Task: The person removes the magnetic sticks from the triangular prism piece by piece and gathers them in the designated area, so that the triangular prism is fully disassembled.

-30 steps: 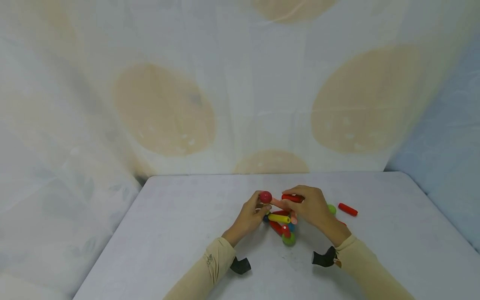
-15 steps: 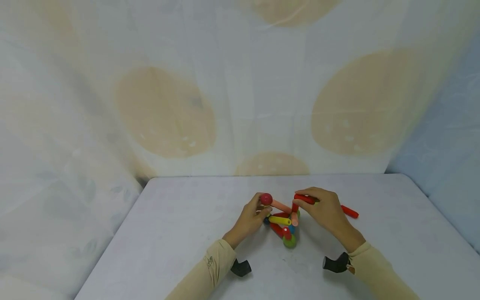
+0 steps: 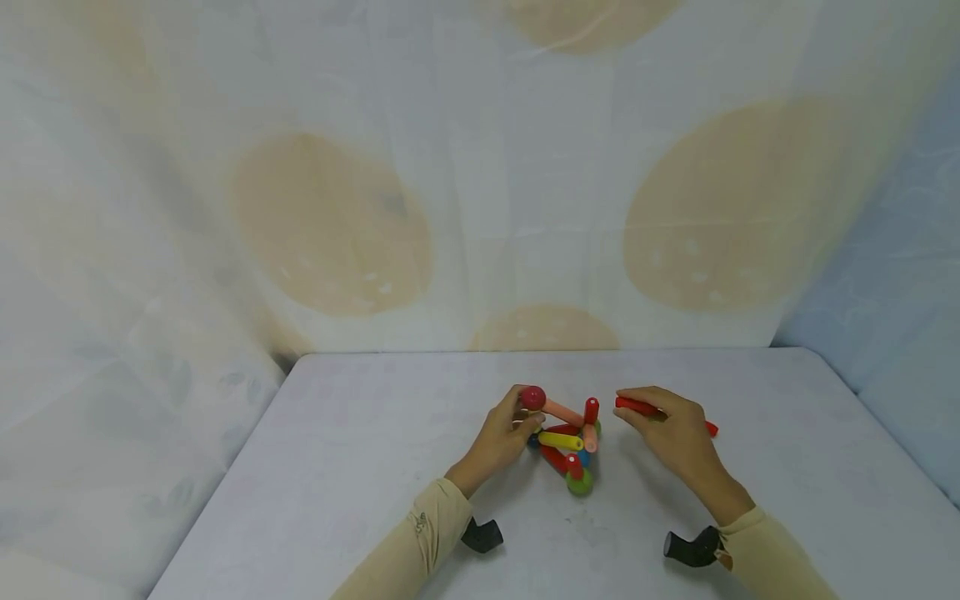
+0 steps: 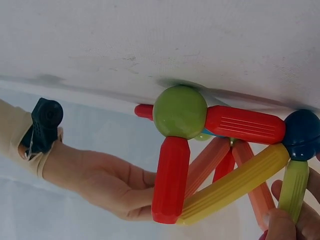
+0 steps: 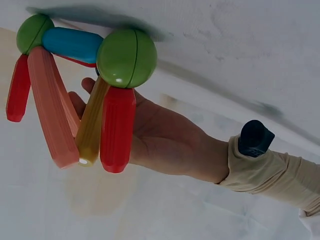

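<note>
Toy frame of sticks and balls [image 3: 564, 443], mid-table [image 3: 360, 467], between both hands. Left hand [image 3: 501, 435] pinches the dark red ball [image 3: 532, 397] at its top; right hand [image 3: 675, 432], just beside the frame, grips a loose red stick [image 3: 636, 407]. Likely light, rigid plastic with joints that could pull apart; best held at a ball. Wrist views show the green balls [image 4: 180, 111] underneath, hidden from the head view.

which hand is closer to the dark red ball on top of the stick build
Left. The left hand touches the dark red ball with its fingertips; the right hand is off to the side, holding a red stick.
</note>
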